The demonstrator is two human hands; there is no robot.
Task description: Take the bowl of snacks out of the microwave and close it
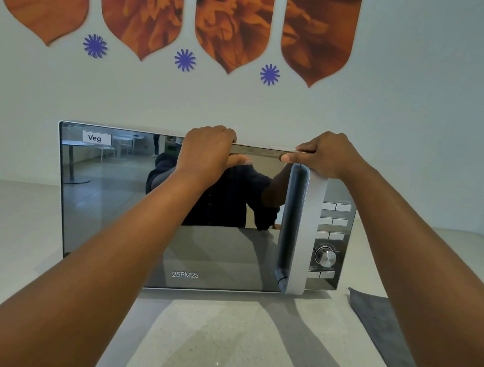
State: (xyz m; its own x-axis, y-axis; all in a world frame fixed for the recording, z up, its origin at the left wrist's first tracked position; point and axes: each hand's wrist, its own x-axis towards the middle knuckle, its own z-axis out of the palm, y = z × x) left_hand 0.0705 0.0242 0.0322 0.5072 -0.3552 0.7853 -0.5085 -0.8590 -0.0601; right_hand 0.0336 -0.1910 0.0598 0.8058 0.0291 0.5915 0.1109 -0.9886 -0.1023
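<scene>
A silver microwave (pixel 117 198) with a mirrored door stands on the pale counter, and its door is closed. A grey vertical handle (pixel 290 226) runs down the door's right side. My left hand (pixel 207 148) grips the top edge of the microwave near its middle, fingers curled over the top. My right hand (pixel 326 155) grips the top edge just above the handle, thumb on the front. The bowl of snacks is not visible; the mirrored door hides the inside.
The control panel with buttons and a dial (pixel 325 257) is at the microwave's right. A dark grey cloth (pixel 381 325) lies on the counter (pixel 214 347) to the right. A wall with orange flower panels is behind. A "Veg" label (pixel 95 138) sits on the door.
</scene>
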